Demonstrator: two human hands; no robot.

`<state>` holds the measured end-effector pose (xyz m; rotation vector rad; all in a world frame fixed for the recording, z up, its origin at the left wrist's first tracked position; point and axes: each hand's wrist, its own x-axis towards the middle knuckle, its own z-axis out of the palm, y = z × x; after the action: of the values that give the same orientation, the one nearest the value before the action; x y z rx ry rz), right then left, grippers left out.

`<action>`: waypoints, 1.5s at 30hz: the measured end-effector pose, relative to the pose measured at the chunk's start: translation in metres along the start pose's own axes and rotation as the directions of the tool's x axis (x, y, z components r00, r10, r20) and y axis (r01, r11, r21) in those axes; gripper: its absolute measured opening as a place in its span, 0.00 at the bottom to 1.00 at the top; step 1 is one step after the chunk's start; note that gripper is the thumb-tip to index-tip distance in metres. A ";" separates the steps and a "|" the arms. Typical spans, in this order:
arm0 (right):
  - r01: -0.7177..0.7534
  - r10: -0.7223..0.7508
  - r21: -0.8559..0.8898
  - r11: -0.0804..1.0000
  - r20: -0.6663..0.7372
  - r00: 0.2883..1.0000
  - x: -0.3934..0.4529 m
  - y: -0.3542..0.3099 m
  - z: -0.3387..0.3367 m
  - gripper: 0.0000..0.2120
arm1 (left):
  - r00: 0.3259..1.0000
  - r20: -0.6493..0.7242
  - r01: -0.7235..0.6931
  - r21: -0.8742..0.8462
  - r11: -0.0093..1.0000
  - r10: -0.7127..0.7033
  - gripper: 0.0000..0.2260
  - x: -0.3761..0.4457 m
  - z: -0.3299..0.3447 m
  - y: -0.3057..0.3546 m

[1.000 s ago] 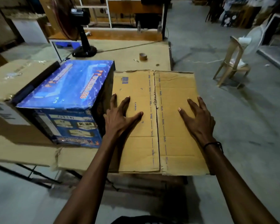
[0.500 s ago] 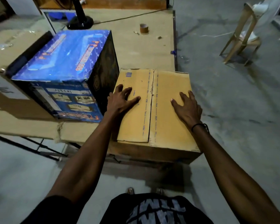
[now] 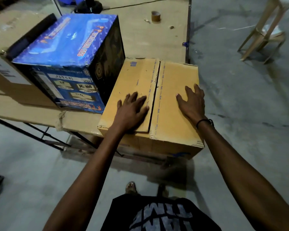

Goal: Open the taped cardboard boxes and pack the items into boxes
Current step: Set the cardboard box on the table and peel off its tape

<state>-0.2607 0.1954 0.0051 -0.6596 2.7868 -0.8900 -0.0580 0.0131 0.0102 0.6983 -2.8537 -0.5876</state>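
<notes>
Cardboard box [image 3: 173, 97] overhangs bench [image 3: 170, 40] edge; left hand [image 3: 132, 110] and right hand [image 3: 191, 102] flat, fingers spread, gripping nothing. Pressing down may tip it.

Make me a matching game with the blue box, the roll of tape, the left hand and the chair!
Things:
1. blue box
2. roll of tape
3. left hand
4. chair

Places:
A. on the floor, right of the table
B. flat on the brown box's left flap
C. far end of the table
D. on the table, left of the brown box

Pairs: 1-D, 2-C, 3-B, 4-A
</notes>
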 end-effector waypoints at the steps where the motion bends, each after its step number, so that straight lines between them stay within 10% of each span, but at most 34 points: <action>1: 0.005 -0.005 0.006 1.000 0.013 1.000 -0.003 0.000 -0.001 0.32 | 1.000 -0.009 -0.008 0.009 1.000 0.009 0.27 -0.012 0.003 0.002; 12: 0.104 -0.104 -0.084 0.991 0.009 0.995 -0.122 0.026 -0.005 0.30 | 0.994 -0.109 -0.009 0.042 0.999 0.014 0.26 -0.027 0.016 0.001; 45: 0.116 -0.125 -0.163 0.980 -0.049 0.991 -0.094 0.009 0.012 0.32 | 0.996 -0.088 -0.017 -0.005 1.000 0.017 0.26 -0.002 0.012 -0.017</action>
<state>-0.1772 0.2382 -0.0095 -0.8480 2.9204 -0.7221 -0.0516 0.0044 -0.0083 0.6810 -2.7736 -0.5479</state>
